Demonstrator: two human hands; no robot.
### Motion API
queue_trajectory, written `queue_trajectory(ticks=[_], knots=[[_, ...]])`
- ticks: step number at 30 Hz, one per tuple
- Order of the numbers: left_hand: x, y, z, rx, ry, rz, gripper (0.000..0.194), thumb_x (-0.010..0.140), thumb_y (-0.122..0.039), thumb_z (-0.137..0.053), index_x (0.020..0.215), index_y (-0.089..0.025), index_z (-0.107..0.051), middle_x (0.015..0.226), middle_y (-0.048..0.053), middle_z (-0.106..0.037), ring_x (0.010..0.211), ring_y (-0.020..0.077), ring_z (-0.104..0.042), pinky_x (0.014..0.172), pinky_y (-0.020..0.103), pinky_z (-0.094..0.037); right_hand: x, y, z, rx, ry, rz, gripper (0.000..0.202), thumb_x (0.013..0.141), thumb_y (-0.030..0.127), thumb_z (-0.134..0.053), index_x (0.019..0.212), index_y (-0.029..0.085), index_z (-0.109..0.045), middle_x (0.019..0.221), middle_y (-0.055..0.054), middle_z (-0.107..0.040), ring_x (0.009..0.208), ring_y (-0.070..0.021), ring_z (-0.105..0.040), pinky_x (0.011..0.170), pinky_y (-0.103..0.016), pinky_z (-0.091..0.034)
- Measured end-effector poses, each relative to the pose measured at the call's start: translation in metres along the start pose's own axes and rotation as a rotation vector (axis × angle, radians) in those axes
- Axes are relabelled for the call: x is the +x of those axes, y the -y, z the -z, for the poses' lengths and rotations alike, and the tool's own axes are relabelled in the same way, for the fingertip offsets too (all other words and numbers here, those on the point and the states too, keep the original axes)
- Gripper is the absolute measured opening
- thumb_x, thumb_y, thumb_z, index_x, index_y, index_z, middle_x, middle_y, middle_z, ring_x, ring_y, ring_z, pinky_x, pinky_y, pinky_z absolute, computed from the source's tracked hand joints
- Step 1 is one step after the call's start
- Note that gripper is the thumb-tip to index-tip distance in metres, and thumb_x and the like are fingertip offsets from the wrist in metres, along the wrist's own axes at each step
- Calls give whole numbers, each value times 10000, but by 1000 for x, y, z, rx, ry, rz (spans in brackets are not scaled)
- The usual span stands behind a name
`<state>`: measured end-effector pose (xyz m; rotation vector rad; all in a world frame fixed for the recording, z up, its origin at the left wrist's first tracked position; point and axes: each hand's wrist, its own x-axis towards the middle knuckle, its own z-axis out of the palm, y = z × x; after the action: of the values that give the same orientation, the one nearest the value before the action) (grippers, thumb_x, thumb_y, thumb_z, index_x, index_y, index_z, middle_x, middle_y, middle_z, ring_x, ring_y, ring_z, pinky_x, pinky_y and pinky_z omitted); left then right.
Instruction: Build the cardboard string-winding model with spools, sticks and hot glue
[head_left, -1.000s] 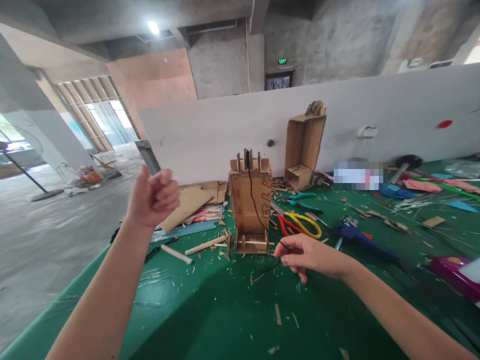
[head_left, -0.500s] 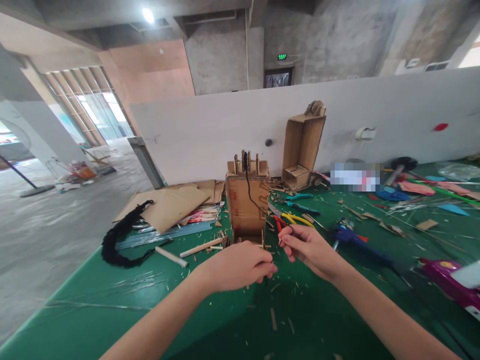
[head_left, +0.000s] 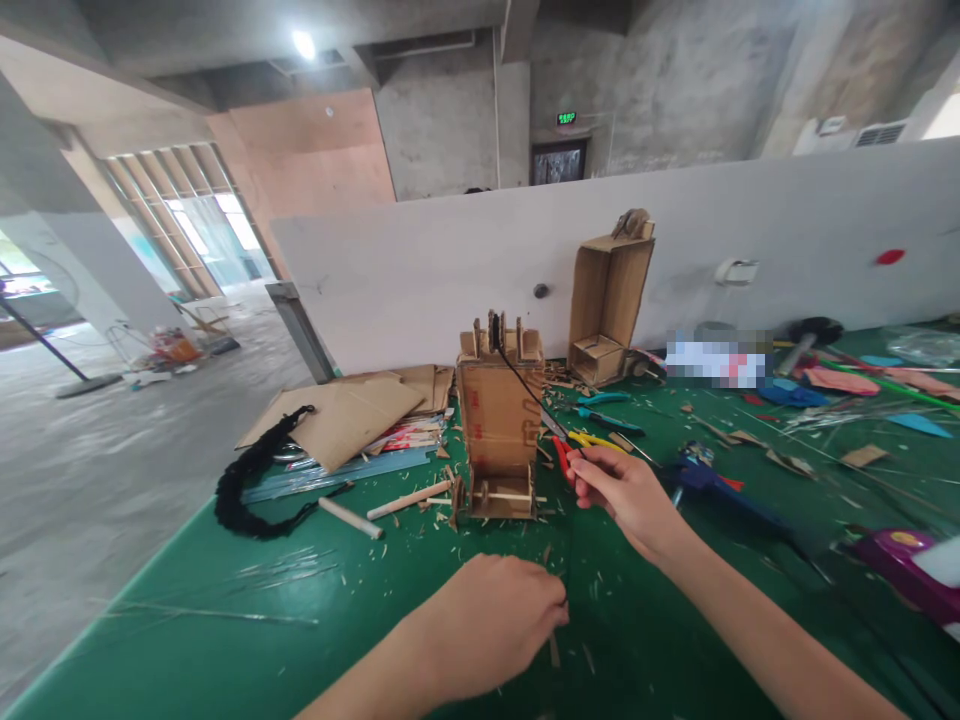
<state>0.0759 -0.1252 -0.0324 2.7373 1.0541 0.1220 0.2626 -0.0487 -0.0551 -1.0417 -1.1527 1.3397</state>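
I saw the right hand (head_left: 624, 497) pinching black cord (head_left: 529, 389), taut from the cardboard model (head_left: 496, 425) at its eleven o'clock; the left hand's (head_left: 501, 622) grip, at seven, closed on cord too.

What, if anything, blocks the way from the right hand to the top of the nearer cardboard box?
Nothing visible: the black string runs clear from the top of the nearer cardboard box to the right hand. The scissors, partly hidden by that hand, lie behind it on the table.
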Motion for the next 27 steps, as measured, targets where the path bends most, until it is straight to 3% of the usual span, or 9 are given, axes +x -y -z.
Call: queue_trajectory(ticks=[6, 13, 18, 20, 22, 24, 26, 27], knots=[[-14, 13, -14, -213, -123, 178, 260, 936, -251, -411, 825, -194, -638, 759, 16, -667, 680, 135, -606, 611, 210, -395, 3, -8, 0, 50, -110, 59, 394, 587, 440, -783, 838, 173, -639, 670, 14, -605, 573, -98, -549, 530, -257, -520], [-15, 15, -30, -217, -173, 128, 272, 896, -341, -502, 712, -189, -632, 658, -6, -648, 588, 108, -566, 545, 209, -333, 9, -7, 10, 59, -277, 163, 373, 607, 434, -767, 839, 187, -610, 667, 20, -588, 583, -107, -565, 590, -286, -547], [-17, 22, -29, 69, -191, 72, 361, 911, -350, -453, 619, -175, -574, 587, 12, -592, 541, 120, -519, 530, 248, -282, 3, -4, 5, -61, -26, 92, 357, 653, 430, -734, 866, 175, -603, 689, 11, -590, 577, -111, -562, 517, -279, -537], [-19, 27, -25, 78, -252, 111, 376, 897, -379, -462, 601, -174, -569, 576, 22, -577, 548, 130, -516, 543, 253, -300, -4, -5, -4, -101, 94, 73, 363, 649, 434, -732, 863, 173, -597, 703, 8, -587, 590, -122, -571, 493, -285, -537], [-19, 30, -20, -8, -369, 213, 312, 870, -409, -495, 689, -181, -607, 623, 25, -585, 581, 139, -524, 563, 251, -334, -12, -5, -13, -132, 200, 45, 348, 652, 427, -731, 844, 175, -587, 688, 17, -573, 592, -124, -579, 491, -280, -537], [-18, 29, -17, -160, -435, 291, 227, 826, -395, -559, 924, -199, -621, 709, 15, -606, 612, 141, -531, 577, 245, -363, -23, -4, -21, -132, 317, 9, 313, 666, 407, -728, 819, 180, -576, 693, 21, -575, 612, -125, -596, 512, -272, -541], [-16, 26, -17, -320, -392, 300, 290, 783, -338, -613, 1045, -217, -581, 751, -4, -614, 606, 132, -525, 560, 232, -366, -34, -1, -27, -89, 432, -14, 272, 684, 376, -724, 796, 180, -572, 733, 11, -596, 664, -132, -620, 554, -271, -549], [-14, 25, -17, -379, -358, 284, 239, 782, -298, -609, 1004, -213, -589, 753, -7, -614, 609, 127, -523, 555, 226, -364, -39, 2, -29, -61, 472, -20, 253, 694, 359, -721, 791, 179, -573, 759, 4, -608, 686, -132, -627, 584, -274, -553]])
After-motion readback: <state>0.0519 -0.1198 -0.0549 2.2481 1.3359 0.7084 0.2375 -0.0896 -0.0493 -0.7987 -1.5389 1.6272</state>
